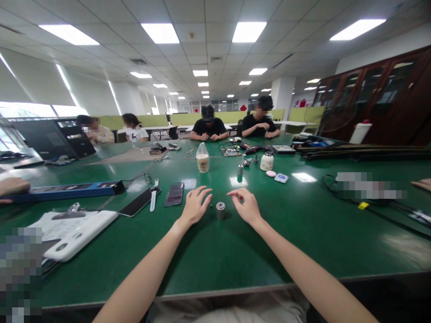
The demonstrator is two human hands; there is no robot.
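Note:
A short metal cylinder stands upright on the green table between my hands, its round top showing some detail. A tiny dark piece lies just left of it. On the left, my left hand hovers palm down with its fingers apart and holds nothing. Opposite it, my right hand has its fingers loosely bent toward the cylinder, without touching it; nothing shows in them. Farther back stands a second, slimmer metal cylinder.
Left lie a dark wallet-like item, a white-strapped watch, a phone, a clipboard and a blue power strip. A bagged cup and white jar stand ahead. Cables lie right. Several people sit around.

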